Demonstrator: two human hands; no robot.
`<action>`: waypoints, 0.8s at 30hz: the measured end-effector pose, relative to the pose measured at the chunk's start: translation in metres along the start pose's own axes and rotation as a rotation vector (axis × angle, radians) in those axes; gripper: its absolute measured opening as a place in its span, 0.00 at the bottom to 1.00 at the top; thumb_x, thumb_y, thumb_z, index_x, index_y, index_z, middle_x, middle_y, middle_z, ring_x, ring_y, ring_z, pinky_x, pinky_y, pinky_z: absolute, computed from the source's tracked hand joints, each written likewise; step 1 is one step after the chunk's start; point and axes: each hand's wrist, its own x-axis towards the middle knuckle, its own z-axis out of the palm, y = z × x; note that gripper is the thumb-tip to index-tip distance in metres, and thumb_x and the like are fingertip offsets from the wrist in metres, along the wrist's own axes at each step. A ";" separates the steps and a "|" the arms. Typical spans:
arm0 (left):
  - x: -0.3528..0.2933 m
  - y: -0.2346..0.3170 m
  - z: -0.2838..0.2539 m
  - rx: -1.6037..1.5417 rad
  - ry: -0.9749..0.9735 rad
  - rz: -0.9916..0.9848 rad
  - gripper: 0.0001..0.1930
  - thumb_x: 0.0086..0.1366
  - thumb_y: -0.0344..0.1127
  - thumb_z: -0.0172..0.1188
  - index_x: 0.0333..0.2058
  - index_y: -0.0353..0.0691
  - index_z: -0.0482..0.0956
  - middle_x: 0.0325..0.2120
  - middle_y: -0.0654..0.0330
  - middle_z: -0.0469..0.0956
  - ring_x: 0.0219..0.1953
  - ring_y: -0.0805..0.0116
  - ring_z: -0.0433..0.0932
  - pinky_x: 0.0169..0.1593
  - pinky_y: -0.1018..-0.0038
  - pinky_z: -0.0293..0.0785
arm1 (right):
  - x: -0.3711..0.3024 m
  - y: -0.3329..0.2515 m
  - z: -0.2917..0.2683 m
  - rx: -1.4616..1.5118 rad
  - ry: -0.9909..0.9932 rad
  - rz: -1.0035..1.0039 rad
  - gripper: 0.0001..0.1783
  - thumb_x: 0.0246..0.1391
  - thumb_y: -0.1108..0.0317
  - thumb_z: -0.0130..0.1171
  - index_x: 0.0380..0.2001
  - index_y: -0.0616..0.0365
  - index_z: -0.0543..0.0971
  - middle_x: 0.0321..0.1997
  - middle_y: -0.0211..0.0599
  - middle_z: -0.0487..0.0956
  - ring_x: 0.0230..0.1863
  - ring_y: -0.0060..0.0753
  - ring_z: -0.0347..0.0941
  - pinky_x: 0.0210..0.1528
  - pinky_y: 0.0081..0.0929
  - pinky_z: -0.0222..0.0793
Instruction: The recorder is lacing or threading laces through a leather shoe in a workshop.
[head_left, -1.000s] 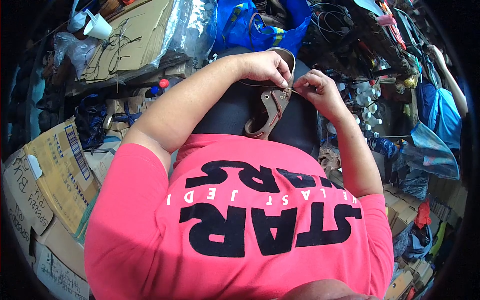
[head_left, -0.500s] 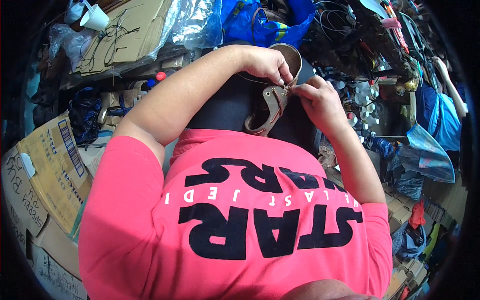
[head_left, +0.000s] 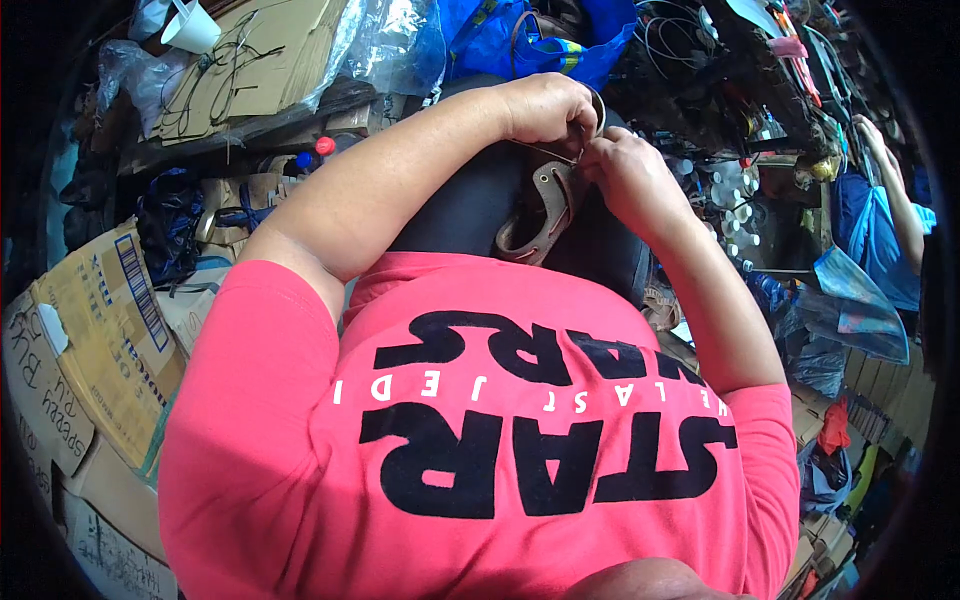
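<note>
A taupe leather shoe upper, with metal eyelets and a reddish-brown lace along its edge, lies over my dark-trousered lap. My left hand is closed at its far part, fingers curled down against the leather. Close beside it, my right hand pinches at the same spot, thumb and forefinger together. A thin pale strand, like thread, runs from under my left wrist to the fingertips. Most of the upper's far loop is hidden behind my hands. Whether a needle is between the fingers cannot be made out.
Flat cardboard with black cords lies far left, beside clear plastic. A blue bag sits straight ahead. Several small bottles stand at the right. Cardboard boxes are at my left. Another person's arm shows far right.
Both hands have shifted slightly farther away and closer together. The upper has tipped, so its far loop, wide in view before, is mostly covered. The pale strand now shows tauter.
</note>
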 end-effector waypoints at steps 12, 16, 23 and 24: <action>-0.082 0.066 -0.014 -0.077 0.250 -0.401 0.19 0.52 0.30 0.65 0.45 0.41 0.75 0.31 0.54 0.77 0.36 0.61 0.78 0.43 0.69 0.73 | -0.036 0.036 0.013 0.726 -0.004 0.141 0.12 0.52 0.63 0.64 0.37 0.59 0.78 0.36 0.29 0.69 0.42 0.25 0.66 0.44 0.22 0.64; -0.113 0.042 -0.030 0.083 0.438 -0.608 0.09 0.56 0.32 0.60 0.37 0.38 0.79 0.30 0.53 0.79 0.32 0.59 0.79 0.39 0.68 0.74 | -0.035 0.029 0.011 0.464 0.185 0.209 0.11 0.44 0.65 0.65 0.25 0.61 0.77 0.33 0.43 0.71 0.36 0.44 0.72 0.40 0.32 0.68; -0.098 0.023 -0.022 -1.377 0.947 -0.354 0.20 0.71 0.47 0.45 0.34 0.36 0.78 0.32 0.57 0.79 0.42 0.64 0.77 0.54 0.69 0.67 | -0.020 0.072 0.053 2.039 0.863 0.524 0.23 0.65 0.51 0.45 0.37 0.62 0.78 0.41 0.40 0.78 0.44 0.39 0.75 0.56 0.40 0.66; -0.093 0.023 -0.018 -1.634 0.907 -0.247 0.22 0.72 0.49 0.42 0.32 0.38 0.77 0.31 0.56 0.79 0.45 0.61 0.77 0.55 0.66 0.67 | -0.022 0.069 0.051 2.236 0.866 0.591 0.23 0.65 0.50 0.44 0.36 0.61 0.77 0.37 0.38 0.78 0.42 0.37 0.74 0.57 0.41 0.65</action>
